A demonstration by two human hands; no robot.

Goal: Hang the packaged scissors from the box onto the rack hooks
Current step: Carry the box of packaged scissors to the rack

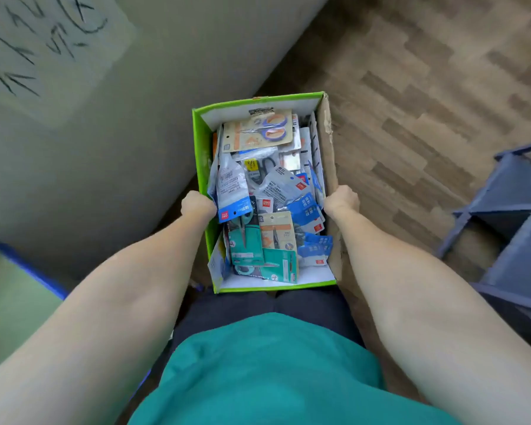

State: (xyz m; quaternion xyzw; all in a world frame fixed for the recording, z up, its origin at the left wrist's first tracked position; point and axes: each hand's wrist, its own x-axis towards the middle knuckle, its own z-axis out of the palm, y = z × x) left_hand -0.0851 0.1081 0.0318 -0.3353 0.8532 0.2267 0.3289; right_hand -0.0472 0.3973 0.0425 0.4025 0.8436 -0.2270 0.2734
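Many packs of scissors [259, 133] lie piled inside the green box [200, 154]. The left hand [196, 205] grips its left wall and the right hand [341, 199] grips its right wall, fingers curled around the sides. Below is a wood floor [426, 87], with a blue shelf [509, 210] nearby.

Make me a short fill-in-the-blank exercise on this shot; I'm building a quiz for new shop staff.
1. The green-edged cardboard box is gripped on its long sides by ____ hands, the left hand and the right hand.
2. The packaged scissors with purple handles lie at the ____ end of the box from the person.
3. The floor under the box looks like ____ planks.
4. The person wears a ____ top.

Missing words: both; far; wood; teal
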